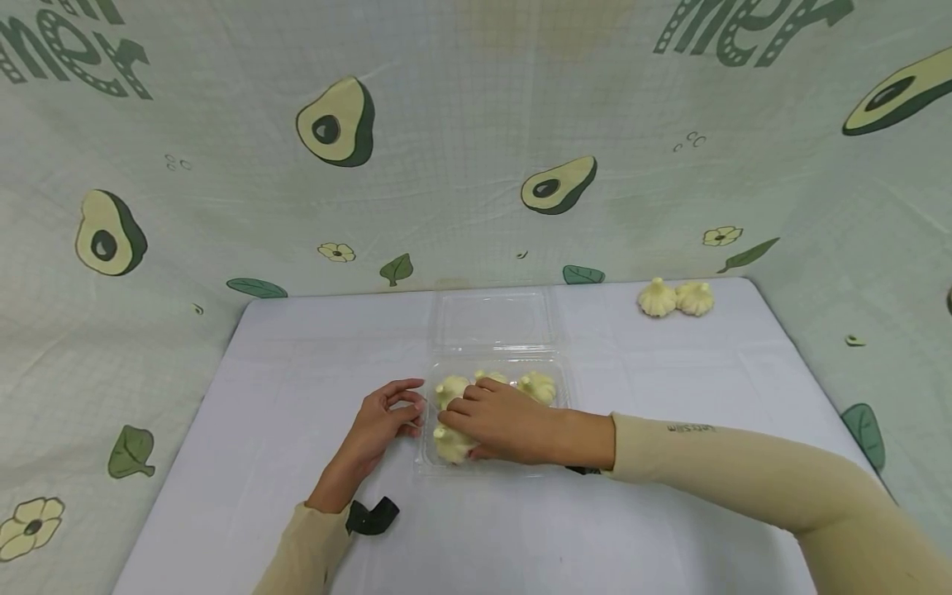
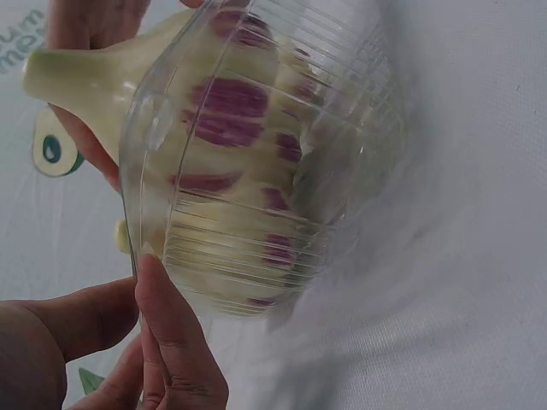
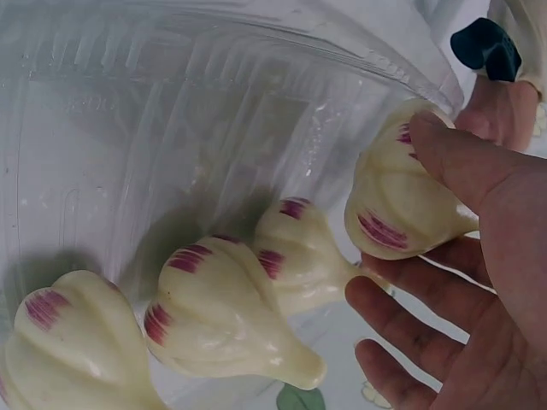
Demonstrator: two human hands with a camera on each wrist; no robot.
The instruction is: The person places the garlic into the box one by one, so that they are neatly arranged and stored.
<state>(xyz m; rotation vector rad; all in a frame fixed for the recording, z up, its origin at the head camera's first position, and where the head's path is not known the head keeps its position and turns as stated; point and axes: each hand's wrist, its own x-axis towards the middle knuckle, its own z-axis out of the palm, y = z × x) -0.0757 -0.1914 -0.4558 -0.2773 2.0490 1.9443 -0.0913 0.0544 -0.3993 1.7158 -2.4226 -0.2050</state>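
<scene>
A clear plastic container [image 1: 563, 376] stands mid-table with cream garlic bulbs streaked purple in it. My right hand [image 1: 513, 423] reaches in from the right and grips a garlic bulb [image 3: 389, 201] at the container's near left corner, thumb on top and fingers along its side. Three more bulbs, one of them the middle bulb [image 3: 231, 312], lie along the far side in the right wrist view. At the left wall, my left hand [image 1: 385, 423] pinches the rim [image 2: 128, 188] between thumb and fingers. Part of the container's inside is hidden under my right hand.
The hinged lid [image 1: 494, 321] lies folded back behind the container. Two garlic bulbs [image 1: 695, 299] sit side by side at the table's far right corner. A patterned curtain [image 1: 446, 165] hangs behind and at both sides. A dark strap [image 1: 373, 517] is at my left wrist.
</scene>
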